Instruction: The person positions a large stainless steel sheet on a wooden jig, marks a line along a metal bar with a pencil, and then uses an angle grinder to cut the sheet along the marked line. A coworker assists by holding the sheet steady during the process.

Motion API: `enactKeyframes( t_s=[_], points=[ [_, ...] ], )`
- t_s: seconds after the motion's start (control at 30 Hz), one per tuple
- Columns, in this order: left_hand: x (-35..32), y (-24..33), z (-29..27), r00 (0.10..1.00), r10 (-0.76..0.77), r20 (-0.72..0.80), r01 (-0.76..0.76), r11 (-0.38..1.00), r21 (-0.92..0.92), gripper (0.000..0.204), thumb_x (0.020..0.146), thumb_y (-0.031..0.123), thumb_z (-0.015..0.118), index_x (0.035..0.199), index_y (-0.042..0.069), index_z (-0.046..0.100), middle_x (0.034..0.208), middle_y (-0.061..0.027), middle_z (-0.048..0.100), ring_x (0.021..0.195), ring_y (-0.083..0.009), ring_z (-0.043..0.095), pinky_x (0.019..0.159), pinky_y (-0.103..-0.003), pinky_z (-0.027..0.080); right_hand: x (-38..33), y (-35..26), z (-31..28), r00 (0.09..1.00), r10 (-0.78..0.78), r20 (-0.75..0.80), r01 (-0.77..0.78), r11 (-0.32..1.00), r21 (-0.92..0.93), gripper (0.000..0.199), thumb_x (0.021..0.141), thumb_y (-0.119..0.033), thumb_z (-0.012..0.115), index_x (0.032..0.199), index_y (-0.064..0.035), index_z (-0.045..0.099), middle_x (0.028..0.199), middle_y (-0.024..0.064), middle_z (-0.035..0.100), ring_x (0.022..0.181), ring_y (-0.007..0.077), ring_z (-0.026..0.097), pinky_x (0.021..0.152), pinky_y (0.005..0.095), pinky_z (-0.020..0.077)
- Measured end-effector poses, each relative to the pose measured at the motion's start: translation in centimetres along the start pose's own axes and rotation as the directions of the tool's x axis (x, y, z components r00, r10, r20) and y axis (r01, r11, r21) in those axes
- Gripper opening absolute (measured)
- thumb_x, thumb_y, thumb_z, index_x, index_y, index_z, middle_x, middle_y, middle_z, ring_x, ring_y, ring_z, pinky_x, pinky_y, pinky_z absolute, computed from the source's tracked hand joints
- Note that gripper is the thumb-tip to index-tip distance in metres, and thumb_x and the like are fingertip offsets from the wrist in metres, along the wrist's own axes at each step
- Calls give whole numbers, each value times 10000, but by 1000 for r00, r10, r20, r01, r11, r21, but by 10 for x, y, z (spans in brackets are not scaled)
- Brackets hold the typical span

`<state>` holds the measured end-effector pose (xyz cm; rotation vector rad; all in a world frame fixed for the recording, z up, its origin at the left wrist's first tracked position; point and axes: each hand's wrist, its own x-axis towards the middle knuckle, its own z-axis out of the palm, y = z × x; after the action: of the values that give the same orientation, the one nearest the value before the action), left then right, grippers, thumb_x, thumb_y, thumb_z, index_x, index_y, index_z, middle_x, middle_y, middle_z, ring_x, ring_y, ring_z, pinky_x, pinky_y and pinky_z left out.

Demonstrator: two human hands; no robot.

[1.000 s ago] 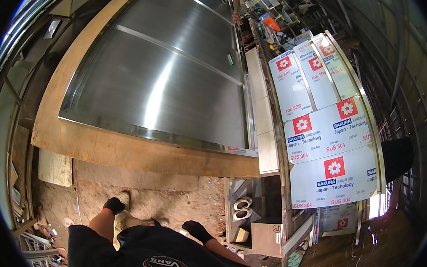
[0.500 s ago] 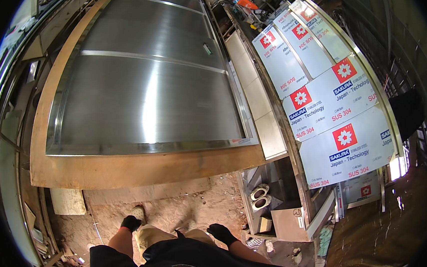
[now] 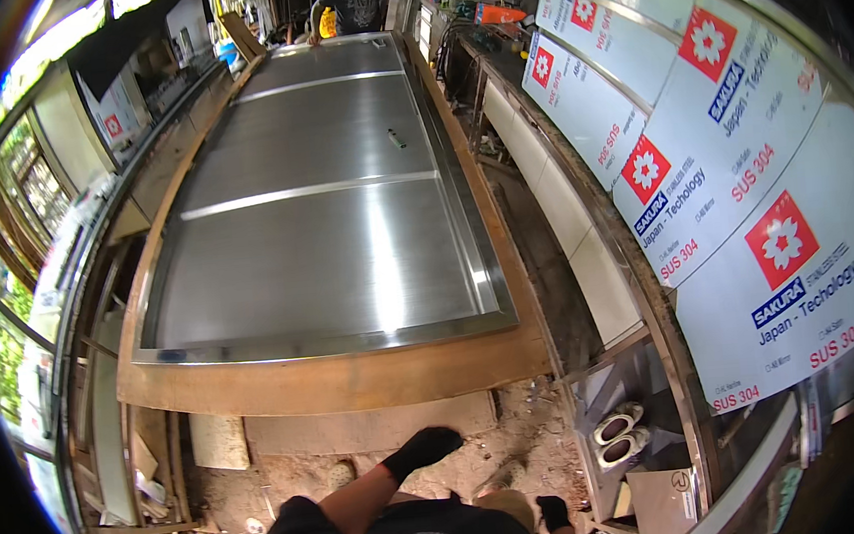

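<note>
A long stainless-steel panel (image 3: 314,236) with raised edges lies on a brown workbench (image 3: 336,380) in front of me. My left hand (image 3: 421,451), in a black glove, reaches forward over the dirt floor just short of the bench's near edge and holds nothing. My right hand (image 3: 554,511), also in a black glove, hangs low beside my body, and its fingers are too small to read. A small metal piece (image 3: 395,137) rests on the panel. At the far end another person (image 3: 358,1) leans on the panel.
Steel sheets in white film with red flower marks (image 3: 732,193) lean along the right. A pale board (image 3: 369,427) lies on the dirt floor under the bench edge. A pair of white sandals (image 3: 621,432) sits on a low shelf at right. Scrap wood (image 3: 154,489) clutters the left.
The view has swung up and squared onto the bench, which now runs straight away from me. My left hand has moved forward toward the bench edge, and my right hand has dropped lower.
</note>
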<state>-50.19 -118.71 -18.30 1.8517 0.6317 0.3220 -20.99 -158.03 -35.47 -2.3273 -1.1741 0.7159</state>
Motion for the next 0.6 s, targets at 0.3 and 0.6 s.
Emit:
enactKeyframes(
  t_s=[0.3, 0.6],
  points=[
    [204, 147, -101, 672, 5, -740, 449, 792, 413, 614, 909, 487, 714, 1299, 21, 627, 1138, -202, 724, 1089, -401, 682, 938, -515, 539, 25, 109, -168, 591, 707, 389, -795, 593, 132, 261, 922, -279, 726, 827, -38, 691, 697, 78, 682, 606, 219, 649, 573, 397, 553],
    [305, 213, -85, 516, -489, -703, 798, 572, 188, 946, 769, 638, 802, 1332, -46, 470, 1264, -250, 622, 1178, -403, 640, 954, -506, 553, 234, 140, -135, 801, -557, 220, 566, 824, 26, 249, 1002, -272, 606, 995, -70, 752, 979, 170, 753, 949, 351, 720, 829, 462, 564]
  ],
)
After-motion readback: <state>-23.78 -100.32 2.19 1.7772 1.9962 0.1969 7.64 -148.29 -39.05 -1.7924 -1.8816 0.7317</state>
